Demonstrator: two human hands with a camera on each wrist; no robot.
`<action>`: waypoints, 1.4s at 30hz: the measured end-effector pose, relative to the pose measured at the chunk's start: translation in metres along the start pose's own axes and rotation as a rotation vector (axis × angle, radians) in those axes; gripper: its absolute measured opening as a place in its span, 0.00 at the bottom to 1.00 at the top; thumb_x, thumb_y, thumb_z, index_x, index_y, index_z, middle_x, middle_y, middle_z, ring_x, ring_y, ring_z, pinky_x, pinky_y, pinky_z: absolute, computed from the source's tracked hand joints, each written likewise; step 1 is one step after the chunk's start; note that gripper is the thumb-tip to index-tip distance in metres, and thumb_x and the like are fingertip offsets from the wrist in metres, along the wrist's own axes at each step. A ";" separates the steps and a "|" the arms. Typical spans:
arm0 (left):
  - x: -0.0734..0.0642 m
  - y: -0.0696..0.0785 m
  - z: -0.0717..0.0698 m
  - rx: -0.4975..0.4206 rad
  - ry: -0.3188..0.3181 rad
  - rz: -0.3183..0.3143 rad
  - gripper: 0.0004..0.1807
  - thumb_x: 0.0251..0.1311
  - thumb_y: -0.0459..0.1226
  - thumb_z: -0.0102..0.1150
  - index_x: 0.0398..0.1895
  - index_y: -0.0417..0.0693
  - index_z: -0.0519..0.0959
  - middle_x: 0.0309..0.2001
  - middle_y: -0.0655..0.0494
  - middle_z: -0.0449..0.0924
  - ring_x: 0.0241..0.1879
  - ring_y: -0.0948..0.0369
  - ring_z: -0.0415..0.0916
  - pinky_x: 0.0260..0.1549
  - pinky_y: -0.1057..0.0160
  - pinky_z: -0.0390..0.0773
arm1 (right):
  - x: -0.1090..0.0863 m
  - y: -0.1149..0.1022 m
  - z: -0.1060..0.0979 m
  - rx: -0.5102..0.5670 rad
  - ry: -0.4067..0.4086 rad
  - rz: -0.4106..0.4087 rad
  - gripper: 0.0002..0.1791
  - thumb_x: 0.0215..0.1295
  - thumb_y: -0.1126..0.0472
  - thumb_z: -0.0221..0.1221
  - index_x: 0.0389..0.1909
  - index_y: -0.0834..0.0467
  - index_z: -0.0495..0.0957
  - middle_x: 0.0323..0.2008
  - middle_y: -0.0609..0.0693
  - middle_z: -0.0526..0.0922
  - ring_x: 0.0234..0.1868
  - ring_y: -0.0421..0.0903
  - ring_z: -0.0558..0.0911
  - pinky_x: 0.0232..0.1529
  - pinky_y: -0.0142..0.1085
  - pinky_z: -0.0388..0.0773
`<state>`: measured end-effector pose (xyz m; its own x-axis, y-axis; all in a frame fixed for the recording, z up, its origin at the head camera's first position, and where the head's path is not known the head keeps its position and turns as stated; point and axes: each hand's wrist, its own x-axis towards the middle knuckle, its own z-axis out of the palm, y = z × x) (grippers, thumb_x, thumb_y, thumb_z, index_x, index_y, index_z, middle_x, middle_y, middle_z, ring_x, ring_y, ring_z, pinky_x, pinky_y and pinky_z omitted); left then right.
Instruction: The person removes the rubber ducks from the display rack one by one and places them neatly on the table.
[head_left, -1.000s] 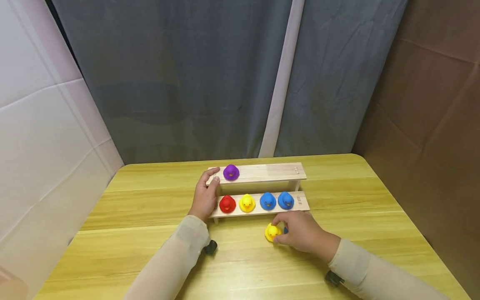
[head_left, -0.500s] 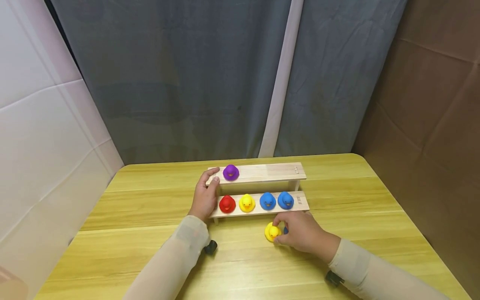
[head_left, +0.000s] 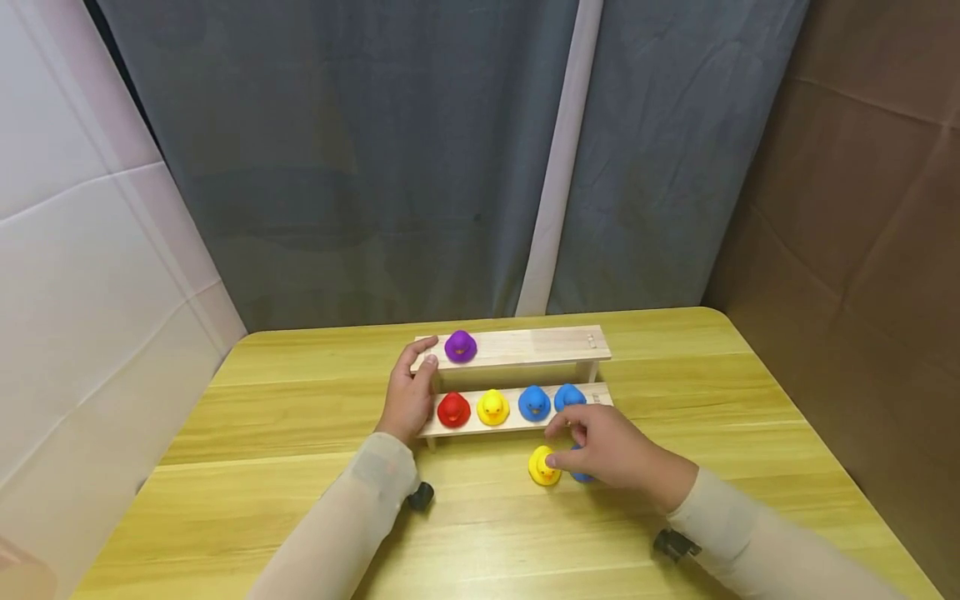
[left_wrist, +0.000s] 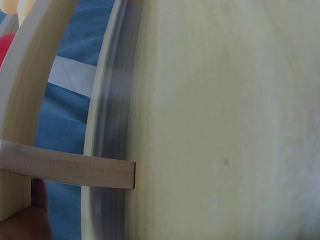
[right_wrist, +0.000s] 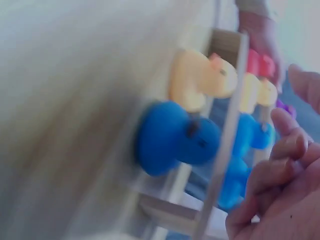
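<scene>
My left hand (head_left: 408, 396) grips the left end of a two-tier wooden stand (head_left: 536, 346), thumb and fingers at the upper shelf. On that shelf sits a purple rubber duck (head_left: 461, 348). The lower shelf carries a red duck (head_left: 453, 412), a yellow duck (head_left: 492, 408) and two blue ducks (head_left: 534, 405). In front of the stand, another yellow duck (head_left: 542, 468) and another blue duck (right_wrist: 162, 140) stand side by side on the table. My right hand (head_left: 611, 450) hovers over these two, fingers loosely bent and holding nothing; in the head view it partly covers the blue one.
The wooden table (head_left: 285, 467) runs back to a grey curtain (head_left: 337, 167). A white cloth wall (head_left: 97, 250) stands on the left and a brown one (head_left: 847, 208) on the right. A dark wrist camera (head_left: 675, 543) sits under the right cuff.
My right hand has let go of the front yellow duck and risen slightly, uncovering more of the blue duck beside it. The left hand stays at the stand.
</scene>
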<state>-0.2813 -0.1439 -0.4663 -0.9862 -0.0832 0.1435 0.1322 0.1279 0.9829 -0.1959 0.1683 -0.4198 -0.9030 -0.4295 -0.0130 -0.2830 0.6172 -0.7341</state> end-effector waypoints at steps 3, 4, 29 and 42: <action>-0.001 0.001 0.000 0.007 -0.004 -0.003 0.19 0.82 0.42 0.47 0.71 0.60 0.74 0.59 0.45 0.73 0.31 0.58 0.71 0.41 0.65 0.72 | 0.001 -0.004 -0.013 0.077 0.028 -0.046 0.16 0.62 0.57 0.76 0.47 0.59 0.85 0.21 0.44 0.65 0.22 0.40 0.64 0.25 0.31 0.63; -0.001 0.001 0.000 0.011 -0.005 -0.005 0.19 0.82 0.42 0.47 0.71 0.60 0.74 0.62 0.47 0.72 0.31 0.57 0.71 0.42 0.65 0.72 | 0.001 -0.005 -0.017 0.094 0.051 -0.062 0.17 0.62 0.57 0.76 0.47 0.60 0.85 0.21 0.45 0.66 0.23 0.41 0.65 0.25 0.31 0.63; -0.002 0.004 -0.001 0.013 -0.010 0.004 0.20 0.82 0.43 0.47 0.71 0.59 0.74 0.64 0.48 0.72 0.29 0.59 0.68 0.41 0.65 0.71 | 0.044 0.022 -0.086 0.126 0.420 0.027 0.24 0.72 0.52 0.68 0.63 0.58 0.81 0.63 0.60 0.77 0.61 0.58 0.75 0.55 0.45 0.77; 0.000 0.001 0.001 -0.010 -0.015 0.006 0.20 0.82 0.42 0.47 0.72 0.58 0.73 0.72 0.48 0.69 0.56 0.41 0.72 0.62 0.56 0.65 | 0.062 0.046 -0.089 0.239 0.400 0.115 0.25 0.74 0.50 0.66 0.66 0.56 0.79 0.68 0.59 0.73 0.62 0.57 0.75 0.53 0.38 0.76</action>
<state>-0.2809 -0.1423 -0.4659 -0.9867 -0.0674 0.1481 0.1395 0.1183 0.9831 -0.2939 0.2285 -0.3941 -0.9909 -0.0507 0.1249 -0.1342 0.4572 -0.8792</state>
